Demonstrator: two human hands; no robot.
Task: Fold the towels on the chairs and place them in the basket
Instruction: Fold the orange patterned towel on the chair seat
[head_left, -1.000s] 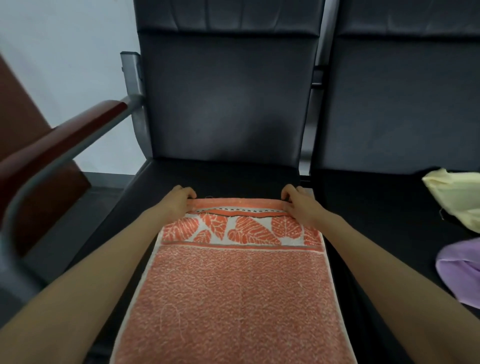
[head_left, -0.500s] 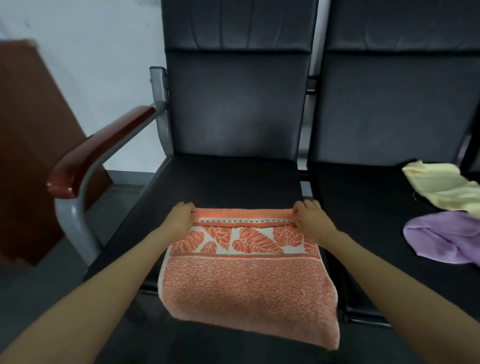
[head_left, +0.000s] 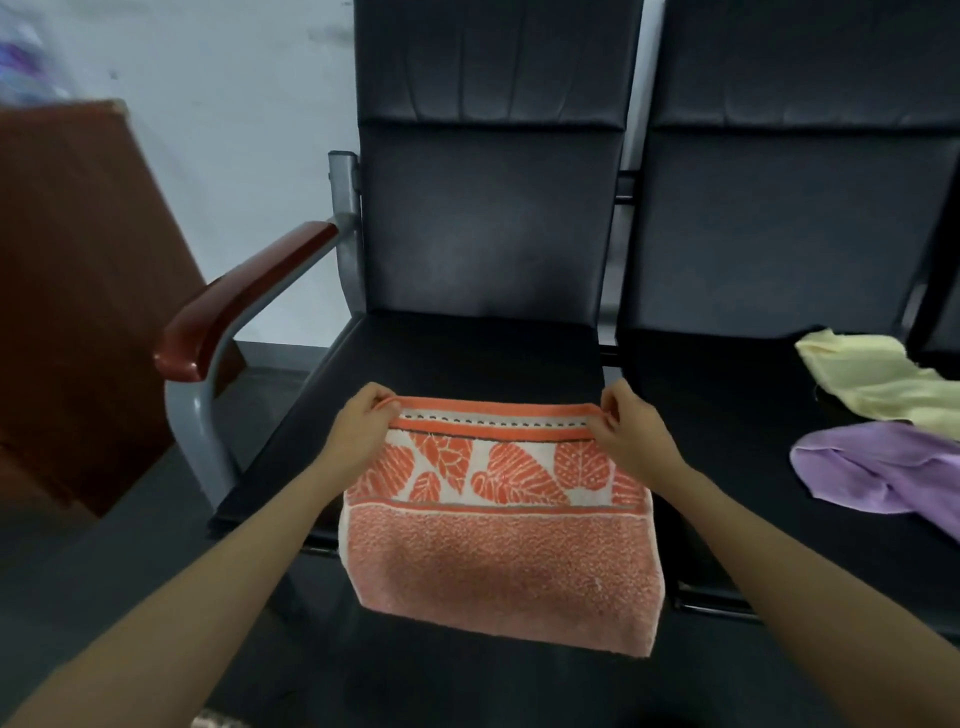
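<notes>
Two hands, left hand (head_left: 363, 423) and right hand (head_left: 631, 434), pinch orange towel (head_left: 498, 545) corners | fold underway | yellow towel (head_left: 872, 376), purple towel (head_left: 883, 467) unfolded | basket unseen

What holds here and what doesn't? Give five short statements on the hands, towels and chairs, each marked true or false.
The left hand and right hand each pinch a far corner of the orange towel. True.
The orange towel lies wholly on the left seat. False: its near part hangs past the front edge.
The purple towel lies on the right seat. True.
The yellow towel sits in a basket. False: it lies loose on the right seat.
The armrest stands between the two chairs. False: it is on the left seat's outer side.
</notes>
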